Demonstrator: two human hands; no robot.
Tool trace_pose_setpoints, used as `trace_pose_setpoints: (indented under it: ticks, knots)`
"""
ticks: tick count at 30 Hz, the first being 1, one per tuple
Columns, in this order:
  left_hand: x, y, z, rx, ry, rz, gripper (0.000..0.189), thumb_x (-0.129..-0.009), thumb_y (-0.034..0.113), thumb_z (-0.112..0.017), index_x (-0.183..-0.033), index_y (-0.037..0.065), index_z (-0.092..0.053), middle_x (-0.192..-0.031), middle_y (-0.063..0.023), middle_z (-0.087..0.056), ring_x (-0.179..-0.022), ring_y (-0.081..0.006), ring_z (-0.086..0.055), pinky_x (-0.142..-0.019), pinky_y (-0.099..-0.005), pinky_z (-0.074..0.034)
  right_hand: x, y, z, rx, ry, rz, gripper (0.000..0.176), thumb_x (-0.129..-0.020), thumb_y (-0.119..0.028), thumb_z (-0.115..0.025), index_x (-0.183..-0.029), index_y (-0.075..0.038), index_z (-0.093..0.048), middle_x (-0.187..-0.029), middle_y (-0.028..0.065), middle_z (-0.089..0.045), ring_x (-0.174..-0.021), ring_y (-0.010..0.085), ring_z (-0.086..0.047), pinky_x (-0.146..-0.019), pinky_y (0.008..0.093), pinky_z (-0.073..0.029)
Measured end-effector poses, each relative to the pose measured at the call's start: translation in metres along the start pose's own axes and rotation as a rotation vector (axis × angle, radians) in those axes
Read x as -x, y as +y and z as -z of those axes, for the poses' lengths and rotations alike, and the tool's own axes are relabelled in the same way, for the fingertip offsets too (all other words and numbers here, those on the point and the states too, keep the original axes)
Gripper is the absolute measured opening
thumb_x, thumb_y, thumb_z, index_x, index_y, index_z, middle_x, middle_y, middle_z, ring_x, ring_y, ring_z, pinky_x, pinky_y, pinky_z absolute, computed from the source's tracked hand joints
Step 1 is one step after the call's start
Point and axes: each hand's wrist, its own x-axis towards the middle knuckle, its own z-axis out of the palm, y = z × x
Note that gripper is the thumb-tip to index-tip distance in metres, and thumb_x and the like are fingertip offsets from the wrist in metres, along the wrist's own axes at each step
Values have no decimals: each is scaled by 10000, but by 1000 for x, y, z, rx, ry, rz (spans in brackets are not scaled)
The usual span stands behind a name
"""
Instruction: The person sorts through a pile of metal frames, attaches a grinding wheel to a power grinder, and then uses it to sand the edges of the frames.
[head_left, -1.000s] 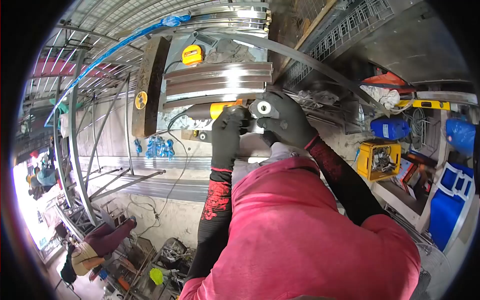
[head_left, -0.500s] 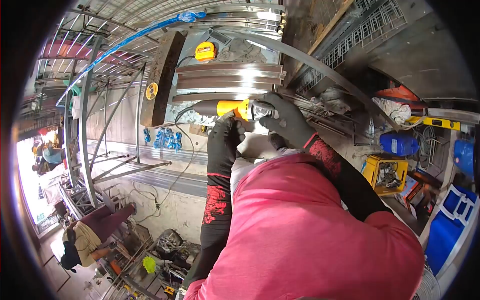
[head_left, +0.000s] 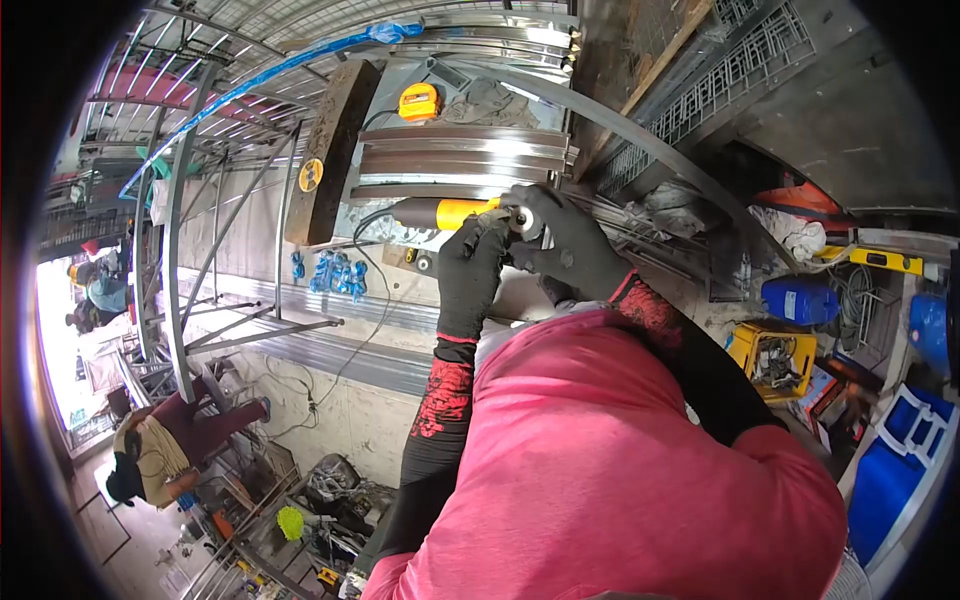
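Observation:
A yellow and black angle grinder (head_left: 455, 213) lies sideways in front of me, its cord trailing to the left. Its head, with a round metal disc part (head_left: 523, 222), is between my gloved hands. My left hand (head_left: 473, 262) is closed on the grinder near its head, fingertips at the disc part. From the right, my right hand (head_left: 570, 240) wraps round the far side of the head. Both hands wear dark gloves, and some of their fingers are hidden.
Metal bars (head_left: 460, 162) lie beyond the grinder, with an orange tape measure (head_left: 419, 102) behind them. A rusty beam (head_left: 335, 150) holds a yellow disc. A bent-over person (head_left: 165, 450) is at lower left. A yellow-framed box (head_left: 770, 360) stands at right.
My left hand has moved right and up, onto the grinder's head. My right hand has shifted slightly, and the disc part now faces up more. The person at lower left has moved a little.

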Motion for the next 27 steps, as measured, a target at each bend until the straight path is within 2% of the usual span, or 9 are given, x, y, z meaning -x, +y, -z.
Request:
trace_pose_setpoints:
  ticks: [2,4,6,10,16,18,21,25,27]
  knots:
    - [1,-6,6,-12,16,49,252,-1059,184,-632,-1192,7,-755,-852,-8,-720,-726,-63,-619,-652,-239,-493,4,7,-9,-64,182,29,684,-876,-256,-860,-1457,-43,-570,-1332,171,-604,-1218,338,-648,-1038,399,-527]
    - [-1,-7,6,-24,31,95,257,-1054,134,-621,-1222,-19,-742,-890,-16,-738,-773,-67,-628,-705,-245,-510,4,25,-14,-97,133,23,676,-881,-247,-854,-1460,-46,-569,-1342,172,-609,-1227,338,-649,-1035,397,-531]
    - [-5,-3,3,7,69,-46,262,-1049,164,-647,-1225,-6,-740,-817,-4,-714,-718,-69,-606,-658,-263,-495,5,32,-14,-130,86,20,669,-886,-237,-849,-1463,-48,-568,-1351,173,-615,-1236,337,-650,-1031,396,-534]
    - [-8,9,6,-85,104,-1,249,-1042,184,-670,-1194,6,-754,-786,-5,-703,-684,-77,-590,-633,-288,-487,8,32,-15,-209,57,-65,655,-893,-223,-837,-1462,-45,-566,-1344,176,-640,-1235,329,-662,-1033,396,-537]
    - [-13,16,-2,-249,78,-117,175,-993,178,-728,-1084,48,-801,-901,-56,-768,-764,-132,-692,-675,-287,-527,5,46,-20,-277,38,-71,663,-881,-182,-846,-1459,-27,-562,-1313,163,-650,-1217,284,-657,-1048,376,-525]
    - [-18,13,-12,-636,155,-401,203,-900,218,-796,-1048,80,-795,-863,-121,-744,-742,-251,-690,-672,-377,-527,5,43,-23,-366,100,-27,641,-868,-85,-810,-1454,-15,-559,-1279,149,-649,-1206,240,-645,-1039,359,-522]
    - [-24,8,-23,-979,156,-562,243,-860,289,-816,-1028,113,-810,-895,-132,-734,-823,-343,-690,-727,-459,-537,10,35,-17,-312,135,-32,628,-846,-6,-752,-1444,-6,-560,-1245,137,-655,-1170,221,-653,-1014,354,-531]
    - [-24,21,-18,-902,0,-602,205,-912,307,-787,-968,111,-810,-894,-134,-743,-829,-355,-691,-764,-477,-536,6,33,-10,-455,2,-153,633,-830,-7,-727,-1441,-16,-563,-1208,120,-660,-1112,215,-665,-979,351,-543]
    - [-24,23,-13,-864,-25,-632,212,-906,315,-792,-954,109,-809,-900,-135,-738,-844,-359,-689,-773,-480,-531,4,39,-15,-240,48,-105,654,-820,-50,-760,-1445,-42,-568,-1184,103,-665,-1077,218,-676,-950,355,-555]
